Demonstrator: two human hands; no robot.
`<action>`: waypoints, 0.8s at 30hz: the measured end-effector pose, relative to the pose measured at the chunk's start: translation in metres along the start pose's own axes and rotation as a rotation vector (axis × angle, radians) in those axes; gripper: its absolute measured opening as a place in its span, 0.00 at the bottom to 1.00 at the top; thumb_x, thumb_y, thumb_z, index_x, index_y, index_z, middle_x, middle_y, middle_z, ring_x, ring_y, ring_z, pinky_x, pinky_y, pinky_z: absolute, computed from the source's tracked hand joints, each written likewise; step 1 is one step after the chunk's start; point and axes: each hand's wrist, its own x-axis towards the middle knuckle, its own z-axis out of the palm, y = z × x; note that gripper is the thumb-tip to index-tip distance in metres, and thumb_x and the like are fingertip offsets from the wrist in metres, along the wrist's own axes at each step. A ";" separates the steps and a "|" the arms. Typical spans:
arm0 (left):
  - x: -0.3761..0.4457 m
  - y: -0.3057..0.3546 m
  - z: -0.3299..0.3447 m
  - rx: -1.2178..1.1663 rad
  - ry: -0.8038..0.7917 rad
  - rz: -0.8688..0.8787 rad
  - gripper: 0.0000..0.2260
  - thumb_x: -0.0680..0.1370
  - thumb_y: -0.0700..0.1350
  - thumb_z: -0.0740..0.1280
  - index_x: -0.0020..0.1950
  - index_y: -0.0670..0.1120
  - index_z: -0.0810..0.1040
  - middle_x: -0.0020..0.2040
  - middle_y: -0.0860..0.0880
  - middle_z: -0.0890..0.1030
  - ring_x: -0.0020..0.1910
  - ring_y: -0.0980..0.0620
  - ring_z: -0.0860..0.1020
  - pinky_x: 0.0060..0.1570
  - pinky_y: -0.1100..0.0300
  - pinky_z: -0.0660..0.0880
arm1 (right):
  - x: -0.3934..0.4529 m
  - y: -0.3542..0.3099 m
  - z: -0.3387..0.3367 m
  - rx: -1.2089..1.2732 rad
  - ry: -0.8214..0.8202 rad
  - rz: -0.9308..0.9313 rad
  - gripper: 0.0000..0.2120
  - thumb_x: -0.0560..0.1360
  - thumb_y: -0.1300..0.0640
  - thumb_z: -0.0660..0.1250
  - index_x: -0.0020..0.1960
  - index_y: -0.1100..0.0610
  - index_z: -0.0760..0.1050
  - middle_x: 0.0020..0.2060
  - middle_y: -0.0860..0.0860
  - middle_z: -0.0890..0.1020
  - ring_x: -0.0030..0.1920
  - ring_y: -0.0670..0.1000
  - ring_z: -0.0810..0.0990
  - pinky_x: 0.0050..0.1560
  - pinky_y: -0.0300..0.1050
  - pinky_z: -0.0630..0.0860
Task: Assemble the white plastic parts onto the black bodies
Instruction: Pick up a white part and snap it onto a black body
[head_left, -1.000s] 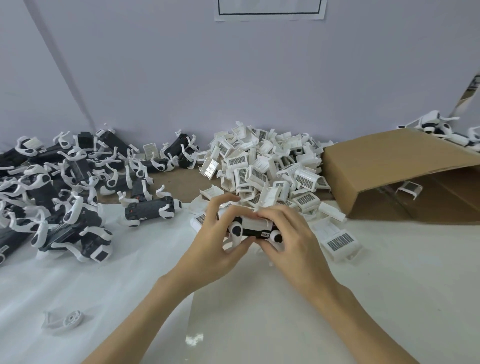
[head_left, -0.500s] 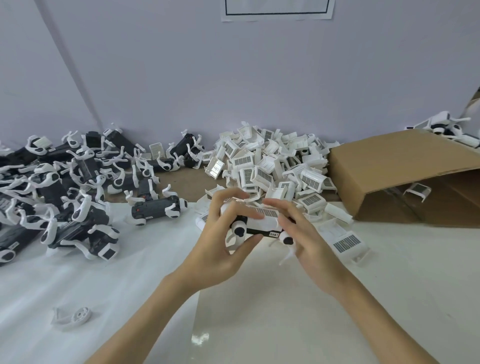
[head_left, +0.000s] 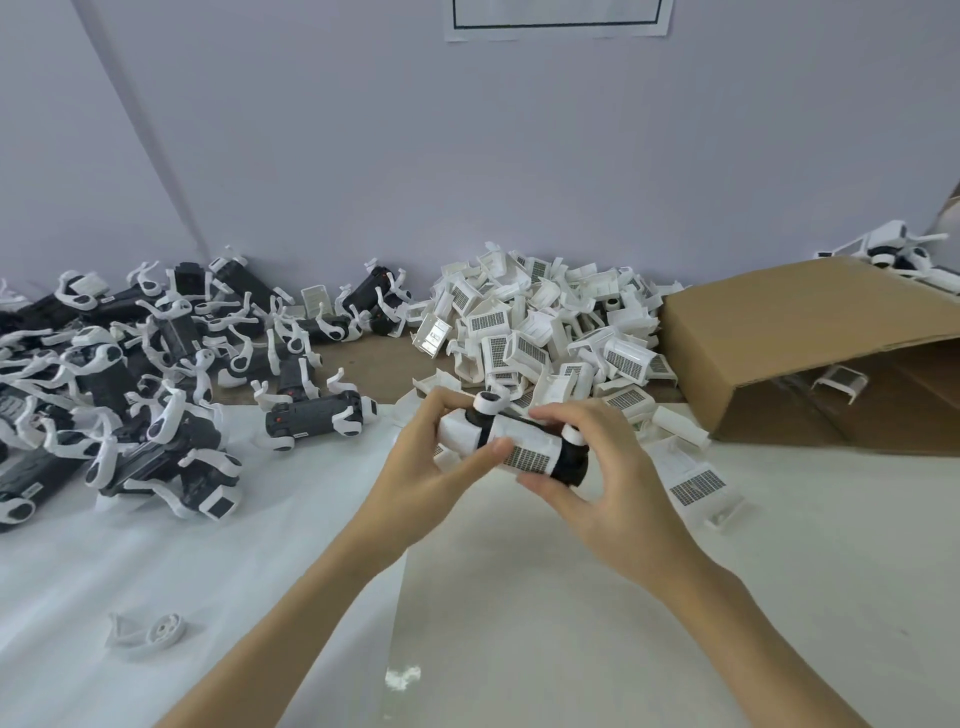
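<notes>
The worktop, covered in white sheeting, runs back to a pale wall. At its far right corner a brown cardboard box lies on its side, open toward us, with one white piece just inside its mouth. Along the far edge at the middle sits a big heap of white plastic parts, many showing dark gridded faces, some spilling forward onto the sheeting. Spread over the left side toward the far left corner is the pile of black bodies, tangled with curved white arms; one black body lies a little apart, nearer the centre.

Over the middle of the worktop, lifted off it, the person holds a black body with a white part on it, tilted with its right end lower. The left hand grips its left end, thumb lying along the front. The right hand grips the right end, fingers curled over the top and thumb underneath.

Near the front left corner lies a small white loose piece with a round hub.
</notes>
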 end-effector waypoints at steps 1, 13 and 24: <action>0.000 0.001 -0.003 -0.003 -0.034 0.026 0.15 0.79 0.47 0.76 0.61 0.46 0.75 0.58 0.50 0.84 0.62 0.48 0.81 0.63 0.49 0.78 | 0.000 0.000 -0.001 0.003 -0.017 0.015 0.20 0.77 0.49 0.76 0.67 0.50 0.77 0.58 0.42 0.79 0.63 0.48 0.77 0.63 0.39 0.72; -0.001 0.006 -0.003 0.018 -0.012 0.083 0.15 0.77 0.49 0.77 0.57 0.46 0.76 0.51 0.50 0.84 0.53 0.47 0.81 0.55 0.56 0.76 | 0.002 -0.010 -0.006 0.110 -0.093 0.113 0.11 0.80 0.53 0.72 0.62 0.50 0.81 0.50 0.45 0.84 0.51 0.42 0.82 0.49 0.31 0.75; 0.000 -0.008 -0.003 0.360 -0.144 0.357 0.22 0.76 0.49 0.81 0.67 0.49 0.81 0.64 0.52 0.78 0.68 0.48 0.77 0.66 0.60 0.72 | 0.001 -0.006 -0.007 0.556 -0.166 0.459 0.10 0.86 0.47 0.62 0.63 0.47 0.78 0.50 0.74 0.78 0.51 0.74 0.77 0.51 0.55 0.72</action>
